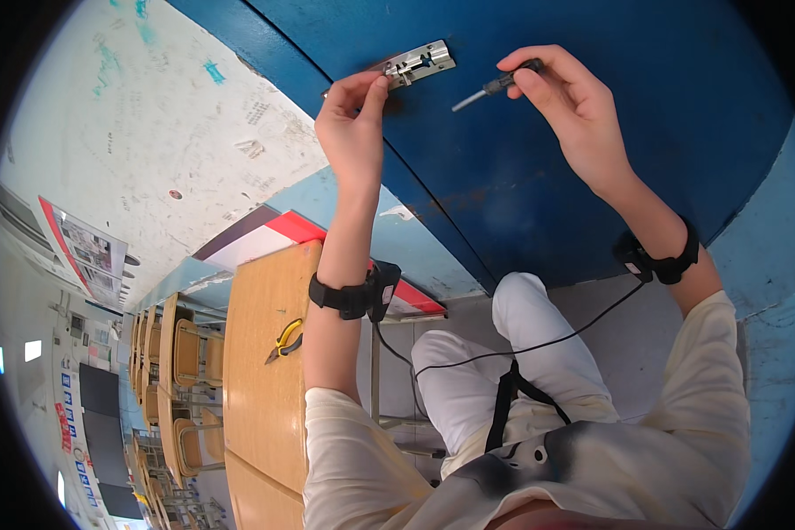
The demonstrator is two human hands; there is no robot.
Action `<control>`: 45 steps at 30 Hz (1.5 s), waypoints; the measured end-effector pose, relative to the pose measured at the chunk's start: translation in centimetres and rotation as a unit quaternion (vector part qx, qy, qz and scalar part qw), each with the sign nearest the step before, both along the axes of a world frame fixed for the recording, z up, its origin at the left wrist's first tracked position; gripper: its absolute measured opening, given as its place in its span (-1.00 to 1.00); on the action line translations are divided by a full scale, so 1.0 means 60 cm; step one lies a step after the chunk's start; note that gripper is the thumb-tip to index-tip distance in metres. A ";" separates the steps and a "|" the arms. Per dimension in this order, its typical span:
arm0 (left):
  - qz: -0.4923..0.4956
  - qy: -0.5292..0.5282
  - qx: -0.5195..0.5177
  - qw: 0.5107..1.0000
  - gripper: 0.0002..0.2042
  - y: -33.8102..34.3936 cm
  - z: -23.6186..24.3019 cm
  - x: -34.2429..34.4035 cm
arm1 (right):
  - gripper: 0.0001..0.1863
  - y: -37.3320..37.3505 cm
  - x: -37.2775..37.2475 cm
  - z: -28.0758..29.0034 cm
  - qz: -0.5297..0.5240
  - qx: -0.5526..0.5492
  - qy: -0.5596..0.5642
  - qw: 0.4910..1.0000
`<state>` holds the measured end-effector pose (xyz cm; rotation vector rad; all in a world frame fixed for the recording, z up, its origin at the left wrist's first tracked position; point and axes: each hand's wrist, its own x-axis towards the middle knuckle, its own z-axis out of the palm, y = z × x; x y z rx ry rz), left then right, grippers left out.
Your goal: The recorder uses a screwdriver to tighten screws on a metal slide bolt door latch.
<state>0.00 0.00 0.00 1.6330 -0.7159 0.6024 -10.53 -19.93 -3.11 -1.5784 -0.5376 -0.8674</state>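
A silvery metal slide bolt lies flat against the blue door, close to the door's edge. At its left end, the thumb and fingers of my left hand are closed on the bolt's knob. To the right, my right hand grips a screwdriver by its dark handle. The shaft of the screwdriver points down and left, apart from both the bolt and the door hardware. Part of the bolt's left end is hidden behind my left fingers.
Yellow-and-black pliers lie on a wooden desk at my left. Chairs and more desks stand farther left. A scuffed white wall borders the door. A black cable runs between my wrist straps across my lap.
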 end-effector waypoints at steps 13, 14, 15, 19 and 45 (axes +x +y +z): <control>0.032 0.015 -0.002 0.999 -0.87 -0.014 0.009 0.002 | -0.83 0.025 0.025 -0.010 -0.048 0.000 -0.092 0.995; 0.038 0.009 0.006 0.999 -0.88 -0.015 0.008 0.003 | -0.83 0.027 0.026 -0.011 -0.046 0.004 -0.096 0.994; 0.039 0.009 0.006 0.999 -0.88 -0.013 0.009 0.004 | -0.83 0.030 0.027 -0.012 -0.045 0.005 -0.095 0.994; 0.050 -0.014 0.009 0.999 -0.87 -0.018 0.008 0.008 | -0.83 0.038 0.032 -0.013 -0.081 -0.009 -0.115 0.990; 0.043 -0.001 -0.001 0.999 -0.84 -0.014 0.001 0.007 | -0.79 0.070 0.075 0.001 -0.334 -0.204 -0.289 0.874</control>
